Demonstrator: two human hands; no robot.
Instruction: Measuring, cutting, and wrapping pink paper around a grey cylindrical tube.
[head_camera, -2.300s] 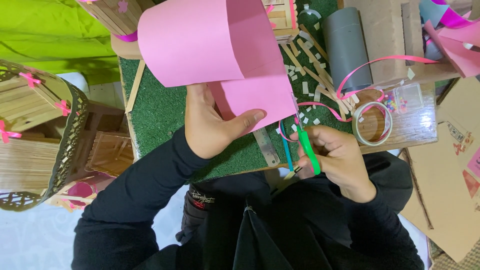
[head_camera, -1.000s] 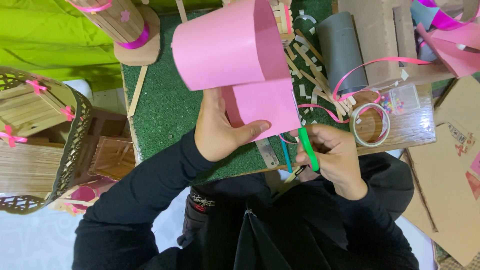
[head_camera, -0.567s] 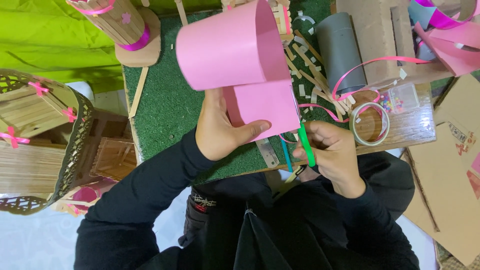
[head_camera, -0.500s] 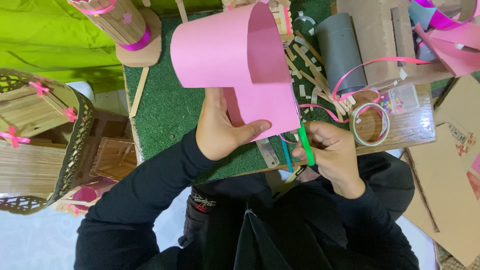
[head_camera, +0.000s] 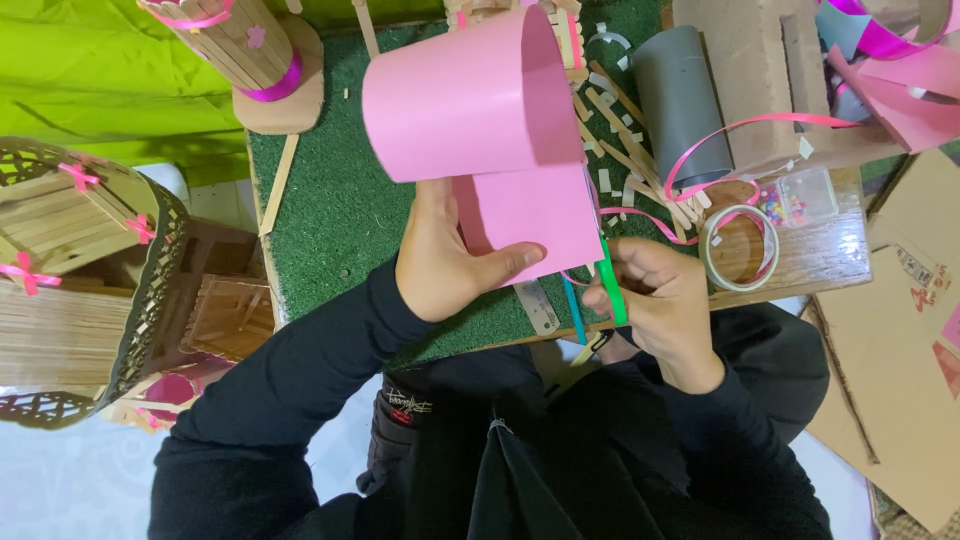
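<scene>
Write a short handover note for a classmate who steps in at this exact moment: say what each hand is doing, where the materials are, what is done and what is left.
Left hand: grips the pink paper sheet, thumb on its front; the top of the sheet curls over.
Right hand: holds green-handled scissors at the sheet's right edge.
Nearby: metal ruler and tape roll on the green turf mat; craft sticks and pink ribbon lie beyond.
Done: scissors set against the edge. How far the cut runs cannot be seen.
Left: the sheet is still in one piece.

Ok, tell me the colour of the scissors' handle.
Green, clearest in the head view: the scissors sit in the right hand.
</scene>
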